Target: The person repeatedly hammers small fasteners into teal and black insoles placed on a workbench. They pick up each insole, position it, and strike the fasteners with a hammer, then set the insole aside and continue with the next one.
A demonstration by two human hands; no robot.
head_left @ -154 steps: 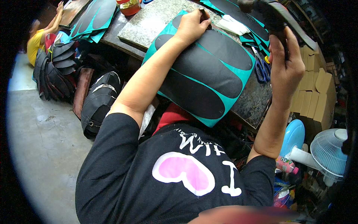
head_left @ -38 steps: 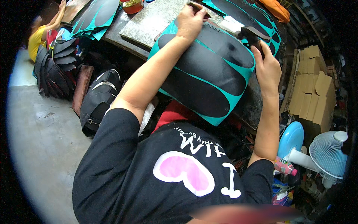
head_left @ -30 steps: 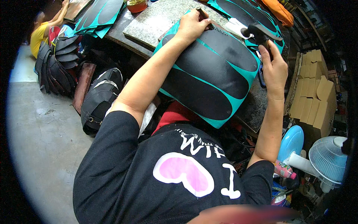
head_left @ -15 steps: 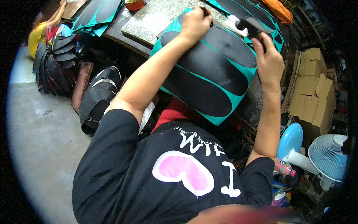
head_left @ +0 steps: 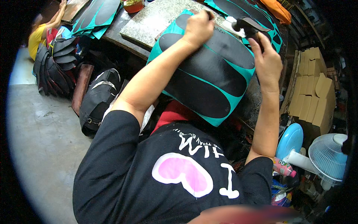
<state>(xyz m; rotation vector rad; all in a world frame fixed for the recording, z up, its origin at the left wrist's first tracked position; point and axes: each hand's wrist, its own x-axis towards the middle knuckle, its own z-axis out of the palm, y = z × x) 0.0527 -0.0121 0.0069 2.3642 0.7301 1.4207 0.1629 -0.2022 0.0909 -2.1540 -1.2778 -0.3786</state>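
A teal sheet [head_left: 232,99] printed with long black oval shapes lies tilted across the work surface, its near corner hanging toward my lap. My left hand [head_left: 200,29] is closed in a fist over the sheet's far edge. A small dark end pokes out at the top of that fist; most of what it holds is hidden. Off the sheet's right edge, my right hand [head_left: 267,61] is raised and closed around the handle of a black hammer [head_left: 250,27]. The hammer's head, with a rounded end and a flat grey end, is somewhat blurred. A white object [head_left: 230,25] shows just behind it.
A speckled stone slab [head_left: 149,23] lies beyond the sheet. More teal sheets [head_left: 97,18] are stacked at far left, others [head_left: 244,9] at far right. Cardboard boxes [head_left: 311,89] and a fan [head_left: 328,156] stand right. Another person in yellow [head_left: 36,37] is at far left.
My left fist has shifted slightly right and nearer. The hammer head has tipped a little leftward in my right hand. The sheet has moved slightly left.
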